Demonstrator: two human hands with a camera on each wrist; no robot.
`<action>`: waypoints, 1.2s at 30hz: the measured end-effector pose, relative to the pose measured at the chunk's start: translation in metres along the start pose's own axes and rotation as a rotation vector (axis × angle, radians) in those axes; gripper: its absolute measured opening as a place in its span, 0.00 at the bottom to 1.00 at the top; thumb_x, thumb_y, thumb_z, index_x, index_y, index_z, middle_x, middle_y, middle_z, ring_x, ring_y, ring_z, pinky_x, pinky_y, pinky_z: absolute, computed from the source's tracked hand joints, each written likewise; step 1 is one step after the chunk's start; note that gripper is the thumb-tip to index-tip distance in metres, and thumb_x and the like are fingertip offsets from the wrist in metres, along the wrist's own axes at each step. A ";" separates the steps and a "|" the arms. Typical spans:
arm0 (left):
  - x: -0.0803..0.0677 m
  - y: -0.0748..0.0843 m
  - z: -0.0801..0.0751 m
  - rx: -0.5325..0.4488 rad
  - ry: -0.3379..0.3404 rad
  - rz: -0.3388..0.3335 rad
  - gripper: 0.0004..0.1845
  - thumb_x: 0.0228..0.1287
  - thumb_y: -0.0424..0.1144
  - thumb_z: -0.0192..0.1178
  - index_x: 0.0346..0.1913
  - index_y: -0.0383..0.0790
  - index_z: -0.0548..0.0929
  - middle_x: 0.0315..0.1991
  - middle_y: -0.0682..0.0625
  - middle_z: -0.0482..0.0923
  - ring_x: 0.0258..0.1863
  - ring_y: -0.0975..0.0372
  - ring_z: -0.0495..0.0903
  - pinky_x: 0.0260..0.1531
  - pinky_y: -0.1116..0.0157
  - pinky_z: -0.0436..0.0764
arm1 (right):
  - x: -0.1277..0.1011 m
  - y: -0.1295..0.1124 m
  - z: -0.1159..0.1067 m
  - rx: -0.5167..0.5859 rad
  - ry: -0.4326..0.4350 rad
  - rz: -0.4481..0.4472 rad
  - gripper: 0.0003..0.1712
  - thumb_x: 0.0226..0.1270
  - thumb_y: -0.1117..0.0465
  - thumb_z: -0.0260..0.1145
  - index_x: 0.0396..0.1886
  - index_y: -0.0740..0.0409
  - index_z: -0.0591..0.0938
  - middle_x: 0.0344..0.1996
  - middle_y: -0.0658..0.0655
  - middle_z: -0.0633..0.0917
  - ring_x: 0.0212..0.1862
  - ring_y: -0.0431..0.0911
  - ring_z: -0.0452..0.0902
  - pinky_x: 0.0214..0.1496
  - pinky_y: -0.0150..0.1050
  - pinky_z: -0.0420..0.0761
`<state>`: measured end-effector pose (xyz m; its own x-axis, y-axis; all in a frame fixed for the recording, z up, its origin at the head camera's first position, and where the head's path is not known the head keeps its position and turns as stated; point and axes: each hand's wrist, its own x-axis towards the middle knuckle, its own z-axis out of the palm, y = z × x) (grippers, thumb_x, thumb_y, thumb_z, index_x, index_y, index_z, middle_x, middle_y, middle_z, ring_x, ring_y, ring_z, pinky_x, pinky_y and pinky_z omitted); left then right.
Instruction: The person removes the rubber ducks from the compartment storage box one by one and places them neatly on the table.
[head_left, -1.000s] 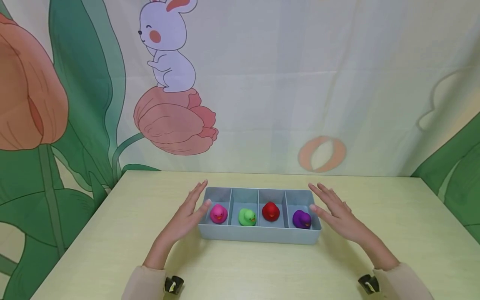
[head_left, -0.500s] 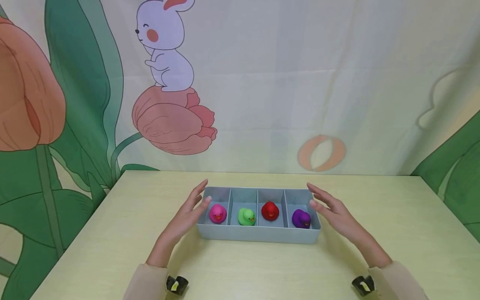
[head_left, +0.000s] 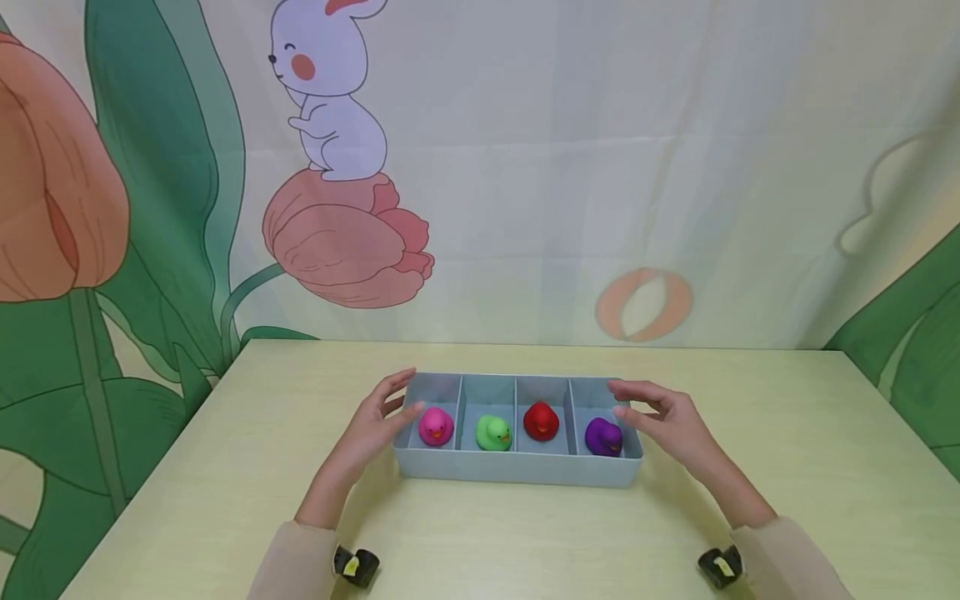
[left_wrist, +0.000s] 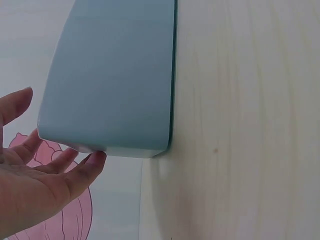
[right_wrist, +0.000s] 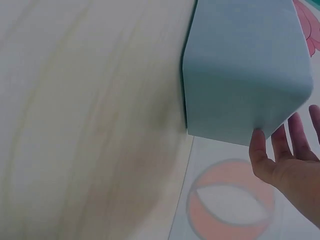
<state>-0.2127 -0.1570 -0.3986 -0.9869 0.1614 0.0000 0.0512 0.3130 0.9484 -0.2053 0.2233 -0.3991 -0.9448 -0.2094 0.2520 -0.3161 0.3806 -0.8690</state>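
A grey-blue box [head_left: 517, 468] with several compartments sits on the table. From left to right its compartments hold a pink toy duck [head_left: 436, 427], a green duck [head_left: 493, 433], a red duck [head_left: 541, 422] and a purple duck [head_left: 603, 437], one in each. At the box's left end is my left hand [head_left: 369, 429], fingertips at the end wall and thumb apart from it in the left wrist view. My right hand [head_left: 677, 427] is at the other end, its fingers bent loosely and a fingertip at the end wall in the right wrist view. Neither hand grips the box.
The pale wooden table [head_left: 517, 542] extends on both sides and in front of the box. Behind it hangs a curtain [head_left: 525, 208] printed with a rabbit and tulips. Small black devices sit at both wrists.
My right hand has moved inward and its fingers have bent toward the box's end. The left hand's fingers have also drawn in slightly. The box and ducks stay in place.
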 end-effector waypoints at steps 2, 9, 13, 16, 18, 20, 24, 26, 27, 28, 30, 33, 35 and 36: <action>0.001 -0.001 0.000 0.011 0.008 -0.019 0.29 0.63 0.40 0.57 0.66 0.45 0.61 0.67 0.41 0.55 0.65 0.42 0.57 0.56 0.48 0.66 | 0.001 0.001 0.001 -0.034 -0.025 -0.002 0.22 0.58 0.62 0.66 0.51 0.67 0.77 0.49 0.65 0.79 0.49 0.42 0.76 0.45 0.30 0.77; 0.007 -0.004 -0.001 0.035 0.011 -0.066 0.26 0.62 0.35 0.56 0.63 0.42 0.66 0.66 0.40 0.56 0.63 0.41 0.59 0.54 0.47 0.68 | 0.002 -0.002 0.002 -0.265 -0.163 -0.091 0.21 0.51 0.62 0.71 0.46 0.65 0.80 0.42 0.62 0.81 0.45 0.57 0.76 0.42 0.45 0.79; 0.010 -0.006 -0.001 0.069 0.000 -0.094 0.26 0.62 0.33 0.56 0.63 0.42 0.66 0.67 0.42 0.55 0.63 0.41 0.59 0.54 0.48 0.68 | 0.005 -0.005 0.003 -0.398 -0.230 -0.177 0.19 0.48 0.66 0.71 0.42 0.67 0.82 0.38 0.61 0.83 0.41 0.55 0.78 0.38 0.42 0.79; 0.011 -0.007 -0.001 0.097 -0.012 -0.114 0.26 0.61 0.34 0.57 0.63 0.43 0.67 0.67 0.41 0.55 0.62 0.40 0.60 0.55 0.48 0.68 | 0.008 -0.009 0.003 -0.476 -0.282 -0.213 0.18 0.46 0.69 0.71 0.40 0.68 0.82 0.37 0.61 0.84 0.40 0.54 0.79 0.38 0.43 0.79; 0.012 -0.009 -0.001 0.116 -0.017 -0.122 0.27 0.61 0.35 0.58 0.63 0.43 0.67 0.67 0.39 0.55 0.61 0.40 0.61 0.55 0.48 0.68 | 0.011 -0.011 0.004 -0.522 -0.315 -0.230 0.17 0.45 0.70 0.71 0.39 0.68 0.83 0.35 0.60 0.84 0.39 0.54 0.79 0.39 0.44 0.79; 0.013 -0.010 -0.002 0.130 -0.026 -0.122 0.27 0.61 0.35 0.58 0.63 0.43 0.67 0.66 0.38 0.56 0.61 0.39 0.62 0.54 0.48 0.68 | 0.013 -0.013 0.004 -0.564 -0.342 -0.248 0.16 0.44 0.71 0.71 0.37 0.68 0.83 0.34 0.60 0.84 0.38 0.53 0.79 0.38 0.44 0.79; 0.014 -0.014 -0.004 0.151 -0.034 -0.114 0.27 0.60 0.36 0.59 0.63 0.43 0.67 0.66 0.39 0.58 0.60 0.40 0.64 0.54 0.49 0.69 | 0.018 -0.016 0.005 -0.617 -0.381 -0.271 0.14 0.40 0.73 0.71 0.33 0.66 0.84 0.30 0.57 0.84 0.33 0.48 0.77 0.34 0.38 0.78; 0.014 -0.015 -0.005 0.155 -0.041 -0.106 0.27 0.60 0.36 0.59 0.63 0.43 0.67 0.65 0.39 0.58 0.59 0.39 0.64 0.53 0.49 0.70 | 0.019 -0.017 0.006 -0.636 -0.395 -0.266 0.14 0.39 0.74 0.71 0.31 0.65 0.85 0.28 0.55 0.83 0.31 0.46 0.76 0.31 0.34 0.76; 0.014 -0.015 -0.006 0.156 -0.044 -0.103 0.27 0.60 0.36 0.59 0.63 0.43 0.67 0.65 0.39 0.59 0.59 0.39 0.64 0.52 0.49 0.71 | 0.019 -0.018 0.007 -0.646 -0.399 -0.262 0.14 0.38 0.75 0.70 0.31 0.64 0.85 0.27 0.54 0.82 0.30 0.45 0.75 0.30 0.33 0.75; 0.014 -0.015 -0.007 0.154 -0.050 -0.100 0.27 0.60 0.37 0.59 0.63 0.43 0.67 0.65 0.39 0.59 0.59 0.39 0.64 0.51 0.49 0.72 | 0.020 -0.018 0.007 -0.657 -0.402 -0.263 0.14 0.37 0.75 0.70 0.30 0.64 0.85 0.26 0.53 0.82 0.30 0.44 0.74 0.30 0.32 0.74; 0.014 -0.016 -0.009 0.147 -0.063 -0.092 0.27 0.59 0.37 0.60 0.63 0.43 0.67 0.65 0.38 0.59 0.59 0.39 0.64 0.50 0.49 0.73 | 0.020 -0.019 0.008 -0.676 -0.405 -0.259 0.15 0.36 0.76 0.70 0.29 0.63 0.85 0.25 0.52 0.82 0.29 0.43 0.73 0.30 0.32 0.74; 0.010 -0.008 -0.011 0.126 -0.087 -0.091 0.28 0.59 0.37 0.60 0.63 0.41 0.66 0.65 0.37 0.58 0.60 0.37 0.62 0.48 0.48 0.74 | 0.020 -0.020 0.010 -0.692 -0.414 -0.259 0.15 0.34 0.77 0.69 0.27 0.62 0.86 0.25 0.51 0.82 0.29 0.42 0.73 0.30 0.32 0.75; 0.005 0.001 -0.011 0.114 -0.102 -0.094 0.29 0.59 0.36 0.60 0.64 0.39 0.66 0.65 0.36 0.58 0.60 0.36 0.61 0.48 0.48 0.74 | 0.020 -0.021 0.010 -0.702 -0.422 -0.257 0.15 0.34 0.77 0.70 0.27 0.61 0.86 0.25 0.51 0.82 0.29 0.42 0.74 0.30 0.32 0.76; 0.005 0.001 -0.011 0.109 -0.105 -0.099 0.29 0.59 0.36 0.60 0.64 0.39 0.65 0.65 0.35 0.58 0.60 0.36 0.61 0.48 0.47 0.74 | 0.021 -0.021 0.010 -0.708 -0.426 -0.259 0.15 0.34 0.78 0.70 0.26 0.61 0.86 0.24 0.51 0.82 0.29 0.41 0.74 0.29 0.32 0.76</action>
<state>-0.2198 -0.1662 -0.3942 -0.9667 0.2201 -0.1308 -0.0239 0.4310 0.9020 -0.2173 0.2016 -0.3803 -0.7679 -0.6325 0.1014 -0.6296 0.7161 -0.3014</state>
